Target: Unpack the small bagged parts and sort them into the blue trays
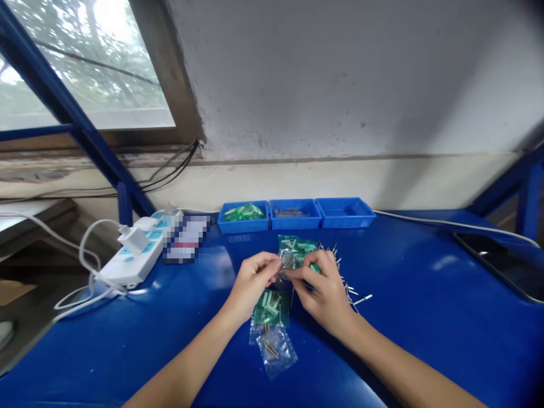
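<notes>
My left hand (255, 279) pinches the left edge of a small clear plastic bag (288, 258) with thin metal pieces inside. Close against the bag's right side, the fingers of my right hand (323, 286) are pressed together; whether they grip the bag or a small piece is hidden. Behind the hands lies a green bag (289, 242) of pale pieces. Nearer to me is another green bag (271, 307), and below it a clear bag (276, 348) with brownish metal pins. Loose metal pins (355, 297) are scattered to the right, partly behind my right hand.
Three blue bins stand by the wall: the left bin (244, 225) holds green bags, the middle bin (296, 222) thin pieces, beside the right bin (345, 220). A power strip (131, 262) with cables is at left; a dark phone (501, 266) lies at right.
</notes>
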Available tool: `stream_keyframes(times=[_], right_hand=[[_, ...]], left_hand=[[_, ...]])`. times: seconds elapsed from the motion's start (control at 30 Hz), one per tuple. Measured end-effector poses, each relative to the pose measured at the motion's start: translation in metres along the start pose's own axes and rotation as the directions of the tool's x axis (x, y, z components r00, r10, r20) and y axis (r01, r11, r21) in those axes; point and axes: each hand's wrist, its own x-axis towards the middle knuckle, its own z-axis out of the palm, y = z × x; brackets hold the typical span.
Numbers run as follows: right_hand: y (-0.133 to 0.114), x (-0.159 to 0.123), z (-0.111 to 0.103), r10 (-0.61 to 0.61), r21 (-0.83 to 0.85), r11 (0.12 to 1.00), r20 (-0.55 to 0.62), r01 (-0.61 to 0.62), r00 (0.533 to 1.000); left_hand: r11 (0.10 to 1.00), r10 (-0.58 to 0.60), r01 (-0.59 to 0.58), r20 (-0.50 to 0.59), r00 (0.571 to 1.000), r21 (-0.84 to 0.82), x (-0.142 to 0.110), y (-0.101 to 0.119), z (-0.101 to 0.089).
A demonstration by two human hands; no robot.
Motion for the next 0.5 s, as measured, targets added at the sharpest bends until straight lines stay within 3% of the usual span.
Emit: stream_keyframes(times=[0.1,0.23,0.4,0.5], right_hand=[[0.004,0.000,-0.001,0.068,0.039,0.997,0.107,-0.073,0.992],[0.001,0.001,-0.003,0.154,0.239,0.950,0.195,-0.199,0.969],[-0.004,0.005,0.000,0.278,0.296,0.906,0.121,-0.302,0.953],[-0.003,0.007,0.005,0.336,0.292,0.882,0.156,-0.369,0.929]], left_hand=[[0.998,0.059,-0.059,-0.003,0.998,0.025,0.000,0.002,0.000],[0.962,0.217,-0.219,0.028,0.976,0.163,-0.002,0.007,-0.001],[0.790,0.468,-0.465,0.096,0.878,0.400,-0.009,0.008,0.001],[0.683,0.533,-0.537,0.165,0.830,0.495,-0.013,0.004,0.004]])
